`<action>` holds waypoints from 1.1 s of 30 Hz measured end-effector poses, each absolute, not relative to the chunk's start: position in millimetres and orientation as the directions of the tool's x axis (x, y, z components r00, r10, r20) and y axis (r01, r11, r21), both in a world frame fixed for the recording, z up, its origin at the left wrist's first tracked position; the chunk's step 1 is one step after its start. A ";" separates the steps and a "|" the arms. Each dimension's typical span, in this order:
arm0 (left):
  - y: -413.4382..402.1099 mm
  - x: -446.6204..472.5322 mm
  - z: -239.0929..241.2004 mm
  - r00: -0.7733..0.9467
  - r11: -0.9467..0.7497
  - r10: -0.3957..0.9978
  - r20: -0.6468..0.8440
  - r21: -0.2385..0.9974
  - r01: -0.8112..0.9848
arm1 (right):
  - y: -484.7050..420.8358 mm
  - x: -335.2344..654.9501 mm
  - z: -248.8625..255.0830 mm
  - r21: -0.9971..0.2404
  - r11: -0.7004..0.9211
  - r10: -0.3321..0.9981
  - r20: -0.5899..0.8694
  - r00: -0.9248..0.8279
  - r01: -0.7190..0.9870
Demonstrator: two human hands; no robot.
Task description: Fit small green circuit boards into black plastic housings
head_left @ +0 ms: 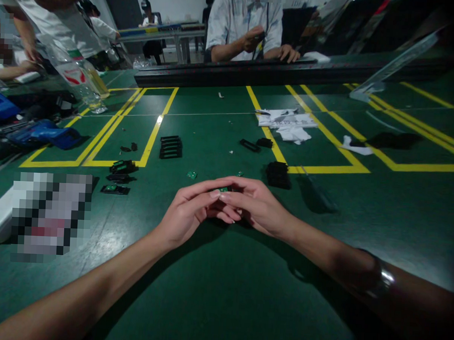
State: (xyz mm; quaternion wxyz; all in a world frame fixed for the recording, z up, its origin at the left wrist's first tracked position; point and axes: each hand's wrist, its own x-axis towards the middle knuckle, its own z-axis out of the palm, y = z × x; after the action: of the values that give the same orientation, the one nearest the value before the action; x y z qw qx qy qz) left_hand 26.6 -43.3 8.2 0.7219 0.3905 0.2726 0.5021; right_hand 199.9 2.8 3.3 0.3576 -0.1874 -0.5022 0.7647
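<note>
My left hand [189, 211] and my right hand [255, 204] meet over the green table [221, 290], fingers closed together round a small part. A bit of green [223, 190], like a small circuit board, shows between the fingertips, with something dark under it. Most of the part is hidden by my fingers. Another small green board [191, 174] lies on the table just beyond my left hand. A stack of black plastic frames [278, 174] sits close to my right hand.
More black frames [171, 147] and loose black parts [122, 166] lie at the left among yellow lines. White papers [287, 123] lie beyond. A blue tool [44, 133] and a plastic bottle [80, 78] stand at far left. A person sits across behind a black rail [291, 72].
</note>
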 end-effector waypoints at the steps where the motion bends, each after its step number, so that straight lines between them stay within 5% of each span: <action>1: -43.1 26.6 8.1 0.349 0.194 0.937 -0.003 0.836 -0.513 | 2.7 199.9 3.8 -0.904 -0.237 0.737 0.073 -0.672 -0.357; 33: -42.9 25.2 7.7 0.404 0.194 0.914 0.039 0.832 -0.520 | 5.9 203.0 4.6 -0.850 -0.358 0.727 0.006 -0.687 -0.386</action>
State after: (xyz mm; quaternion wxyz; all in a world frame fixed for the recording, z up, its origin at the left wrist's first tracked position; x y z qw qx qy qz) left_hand 25.2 -42.9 7.7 0.7336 0.4049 0.2429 0.4887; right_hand 203.0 5.9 4.6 0.3472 -0.1902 -0.4477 0.8017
